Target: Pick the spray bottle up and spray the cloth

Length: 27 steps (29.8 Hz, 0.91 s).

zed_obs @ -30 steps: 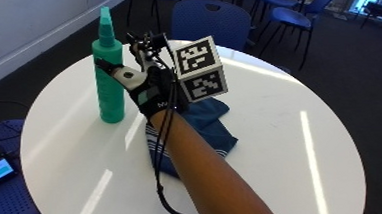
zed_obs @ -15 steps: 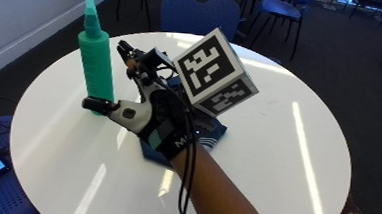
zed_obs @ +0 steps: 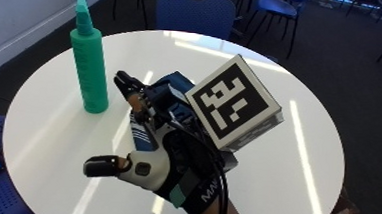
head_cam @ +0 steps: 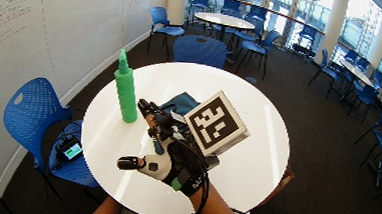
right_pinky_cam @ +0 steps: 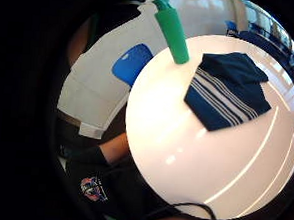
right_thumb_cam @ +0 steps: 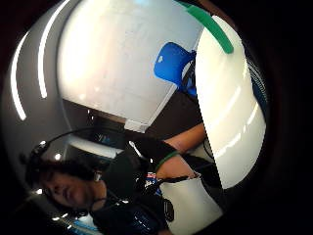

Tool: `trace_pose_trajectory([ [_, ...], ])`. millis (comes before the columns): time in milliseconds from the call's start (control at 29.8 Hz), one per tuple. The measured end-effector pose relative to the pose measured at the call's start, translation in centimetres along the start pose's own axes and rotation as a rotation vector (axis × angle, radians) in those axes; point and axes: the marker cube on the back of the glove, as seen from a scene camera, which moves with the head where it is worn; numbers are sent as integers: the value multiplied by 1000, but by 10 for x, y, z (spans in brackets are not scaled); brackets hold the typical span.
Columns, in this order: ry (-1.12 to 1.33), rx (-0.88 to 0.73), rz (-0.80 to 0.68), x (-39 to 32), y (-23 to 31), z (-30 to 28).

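1. The bottle (zed_obs: 89, 65), green and tall with a narrow nozzle, stands upright on the left part of the round white table (zed_obs: 309, 144). Nothing touches it.
2. To its right, the hand (zed_obs: 157, 160) in the black glove hovers above the table, apart from the bottle. Its fingers (zed_obs: 127, 84) reach out straight and spread, the thumb sticks out to the side, and it holds nothing.
3. The cloth (right_pinky_cam: 228, 90), dark blue with pale stripes along one side, lies crumpled on the table just beside the bottle's base; in the outside view the hand hides most of it.
4. In the little-finger palm view the bottle (right_pinky_cam: 172, 29) stands near the table's edge, the cloth near it.
5. A blue chair (zed_obs: 197, 12) stands behind the table, and another blue chair (head_cam: 34, 112) on the left by the wall.
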Motion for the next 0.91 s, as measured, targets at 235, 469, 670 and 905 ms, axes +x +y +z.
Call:
trace_pose_trajectory([
  [235, 15, -18, -17, -5, 9, 6],
  [469, 30, -35, -12, -2, 18, 6],
  [670, 107, -14, -39, -15, 38, -4],
  [905, 145, -35, -81, -27, 42, -5],
])
